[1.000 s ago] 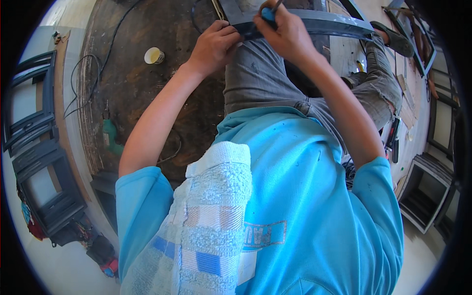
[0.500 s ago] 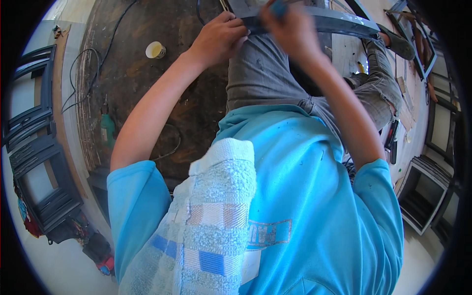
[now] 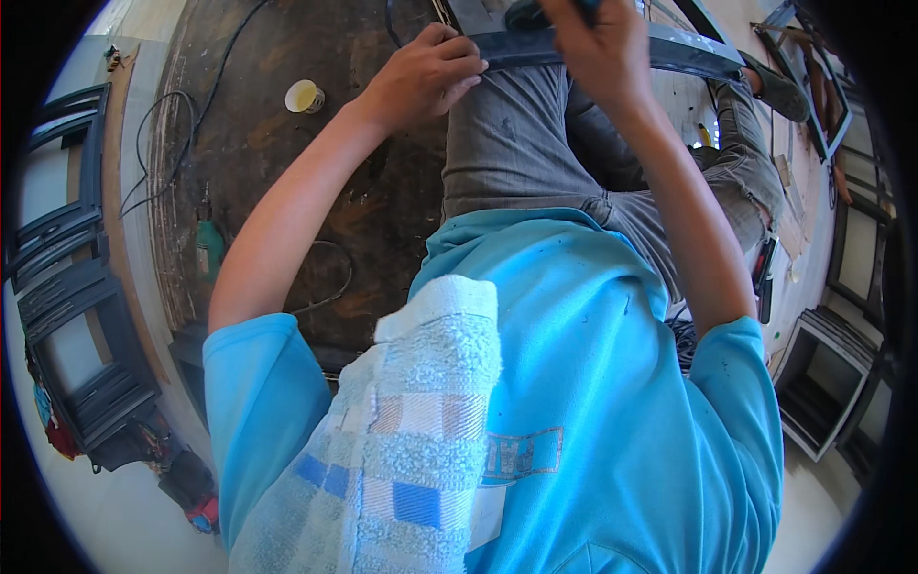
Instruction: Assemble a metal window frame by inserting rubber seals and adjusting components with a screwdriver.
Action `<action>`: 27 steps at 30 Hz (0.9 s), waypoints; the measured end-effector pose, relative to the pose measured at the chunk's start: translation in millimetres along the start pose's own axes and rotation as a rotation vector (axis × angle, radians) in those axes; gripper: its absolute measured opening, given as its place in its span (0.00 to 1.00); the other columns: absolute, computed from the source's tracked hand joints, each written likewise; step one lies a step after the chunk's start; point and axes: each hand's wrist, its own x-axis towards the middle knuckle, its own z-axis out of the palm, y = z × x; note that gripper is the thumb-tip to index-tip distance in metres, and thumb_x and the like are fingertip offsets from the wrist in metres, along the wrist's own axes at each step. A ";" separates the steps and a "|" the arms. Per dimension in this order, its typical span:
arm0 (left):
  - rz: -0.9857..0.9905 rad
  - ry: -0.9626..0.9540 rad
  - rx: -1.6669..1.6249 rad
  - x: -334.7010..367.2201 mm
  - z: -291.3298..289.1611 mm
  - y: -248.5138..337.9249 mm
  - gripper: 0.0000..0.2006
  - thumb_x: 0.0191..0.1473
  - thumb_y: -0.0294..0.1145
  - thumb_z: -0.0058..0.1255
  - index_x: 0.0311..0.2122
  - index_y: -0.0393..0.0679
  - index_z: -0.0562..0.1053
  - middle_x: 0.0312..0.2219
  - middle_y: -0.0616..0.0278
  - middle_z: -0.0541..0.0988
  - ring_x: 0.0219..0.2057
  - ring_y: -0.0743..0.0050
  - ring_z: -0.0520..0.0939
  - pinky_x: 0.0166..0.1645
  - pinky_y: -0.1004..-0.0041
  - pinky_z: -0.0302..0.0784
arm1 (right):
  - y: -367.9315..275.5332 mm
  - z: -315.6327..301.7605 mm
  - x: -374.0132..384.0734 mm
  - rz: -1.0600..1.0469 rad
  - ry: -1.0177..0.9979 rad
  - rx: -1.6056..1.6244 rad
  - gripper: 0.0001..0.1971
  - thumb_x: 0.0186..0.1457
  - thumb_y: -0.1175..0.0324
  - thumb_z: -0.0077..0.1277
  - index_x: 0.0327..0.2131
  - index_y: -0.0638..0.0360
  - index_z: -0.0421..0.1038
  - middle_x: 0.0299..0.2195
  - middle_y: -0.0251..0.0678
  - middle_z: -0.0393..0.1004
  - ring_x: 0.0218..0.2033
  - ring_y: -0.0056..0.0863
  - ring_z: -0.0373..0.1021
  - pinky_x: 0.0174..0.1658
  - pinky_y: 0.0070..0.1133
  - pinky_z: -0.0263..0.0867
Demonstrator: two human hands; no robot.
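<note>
A dark grey frame bar point(image 3: 693, 59) lies across the far side, over my grey-trousered thigh. My left hand point(image 3: 427, 78) is closed at its left end, the fingertips pressed against it; part of the grip is hidden. Above the bar, my right hand point(image 3: 604, 53) is closed around a dark teal tool point(image 3: 526, 15). The view cuts off part of this tool, so its exact kind does not show.
Beneath me is a stained brown tabletop point(image 3: 277, 182) with a white cup point(image 3: 304, 97), a green bottle point(image 3: 209, 251) and a black cable point(image 3: 203, 105). Dark frames point(image 3: 81, 330) are stacked at left, others point(image 3: 827, 373) at right. A checked towel point(image 3: 421, 421) hangs over my chest.
My right hand has moved a little to the right, and more of the teal tool shows. The left hand stays at the bar's end.
</note>
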 end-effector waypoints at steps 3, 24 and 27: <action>0.021 0.006 0.003 6.0 1.9 1.2 0.09 0.52 0.30 0.62 0.40 0.46 0.79 0.42 0.62 0.78 0.46 0.56 0.77 0.48 0.62 0.78 | 40.2 17.4 -23.7 -0.199 -0.016 -0.121 0.12 0.62 0.72 0.52 0.46 0.64 0.65 0.27 0.47 0.72 0.29 0.38 0.73 0.34 0.32 0.68; -0.062 0.008 0.035 -1.1 11.1 5.2 0.11 0.49 0.27 0.63 0.39 0.45 0.78 0.42 0.64 0.77 0.45 0.59 0.77 0.47 0.65 0.78 | 42.9 -14.3 -8.8 -0.154 -0.101 -0.194 0.11 0.60 0.75 0.54 0.43 0.63 0.63 0.26 0.47 0.70 0.26 0.36 0.69 0.31 0.28 0.65; -0.059 0.029 0.060 3.3 6.1 8.0 0.11 0.49 0.26 0.63 0.40 0.45 0.79 0.42 0.64 0.78 0.45 0.59 0.78 0.47 0.64 0.79 | 23.9 -21.7 -1.4 -0.032 -0.074 -0.110 0.11 0.60 0.74 0.54 0.43 0.63 0.63 0.26 0.46 0.69 0.26 0.33 0.68 0.32 0.28 0.65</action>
